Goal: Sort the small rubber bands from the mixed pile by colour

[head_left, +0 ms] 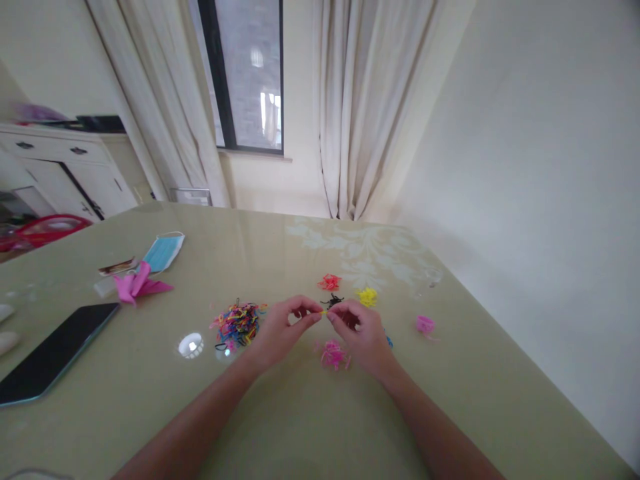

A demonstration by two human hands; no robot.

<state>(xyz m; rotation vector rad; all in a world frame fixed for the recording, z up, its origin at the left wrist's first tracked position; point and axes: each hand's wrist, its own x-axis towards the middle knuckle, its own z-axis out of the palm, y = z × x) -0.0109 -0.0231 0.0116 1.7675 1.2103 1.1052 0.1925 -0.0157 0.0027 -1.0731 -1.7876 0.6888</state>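
Over the middle of the table my left hand (284, 328) and my right hand (364, 332) meet, fingertips almost touching. Both pinch a tiny yellow rubber band (324, 313) between thumb and forefinger. A mixed pile of colourful rubber bands (239, 325) lies just left of my left hand. Single-colour heaps surround the hands: red bands (330, 282) and black bands (332, 302) behind, yellow bands (367, 296) behind my right hand, pink bands (334, 355) in front. Some blue bands (389, 341) show partly from behind my right hand.
A pink coiled item (425, 325) sits at the right. On the left lie a dark phone or tablet (55, 350), a pink folded paper shape (139, 285) and a blue face mask (164, 252). A wall borders the table's right edge; curtains (350, 107) hang behind.
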